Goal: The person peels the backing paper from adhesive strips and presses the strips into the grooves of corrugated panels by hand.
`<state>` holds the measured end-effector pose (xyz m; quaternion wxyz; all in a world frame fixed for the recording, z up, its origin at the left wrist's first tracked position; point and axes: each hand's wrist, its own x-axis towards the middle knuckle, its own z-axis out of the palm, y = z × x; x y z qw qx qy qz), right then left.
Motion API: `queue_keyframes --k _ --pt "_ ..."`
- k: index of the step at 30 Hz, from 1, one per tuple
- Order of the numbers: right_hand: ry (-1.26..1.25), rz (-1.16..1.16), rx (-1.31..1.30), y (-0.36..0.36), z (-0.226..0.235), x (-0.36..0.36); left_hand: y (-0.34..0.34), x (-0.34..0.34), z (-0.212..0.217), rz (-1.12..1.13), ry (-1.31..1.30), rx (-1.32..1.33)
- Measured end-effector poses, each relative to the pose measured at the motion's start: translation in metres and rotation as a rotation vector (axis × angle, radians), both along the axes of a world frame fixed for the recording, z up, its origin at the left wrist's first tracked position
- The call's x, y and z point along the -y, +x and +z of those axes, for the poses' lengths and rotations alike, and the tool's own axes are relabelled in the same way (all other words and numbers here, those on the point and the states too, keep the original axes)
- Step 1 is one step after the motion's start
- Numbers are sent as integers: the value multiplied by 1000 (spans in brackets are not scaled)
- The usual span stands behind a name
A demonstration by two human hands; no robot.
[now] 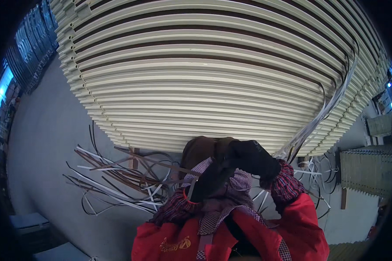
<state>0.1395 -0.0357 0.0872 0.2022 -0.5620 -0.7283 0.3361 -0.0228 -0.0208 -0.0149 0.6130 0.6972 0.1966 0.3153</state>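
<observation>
Both of my hands wear black gloves and come together in front of my lap. My left hand (209, 182) is closed, with brown plastic straps (175, 168) running into it from the left. My right hand (251, 156) bends in over the left one, its fingers curled and partly hidden; what it grips, if anything, does not show. Just beyond the hands stands a large stack of cream metal tubes (204, 82), laid side by side in rows.
Loose brown, black and white straps (130, 191) fan out over the grey floor (43, 143) at left. A bundle of pale straps (322, 115) lies over the stack's right side. More stacked tubes (368, 172) stand at right, and blue-lit stacks (32, 48) at far left.
</observation>
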Motion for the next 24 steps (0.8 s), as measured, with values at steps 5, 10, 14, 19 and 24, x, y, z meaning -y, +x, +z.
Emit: queue_keyframes --k 5,10,14,19,24 --pt "78 33 -179 1 -22 3 -6 3 -19 144 298 -84" --pt "139 73 -132 -3 -20 4 -19 -1 27 60 151 -413" --pt "296 43 34 -16 -10 4 -23 -4 4 76 161 -371" --pt "293 50 1 -11 -11 -1 -12 -11 -4 69 220 -159" --pt "282 87 -58 -13 -11 -3 -19 -15 5 45 251 -86"
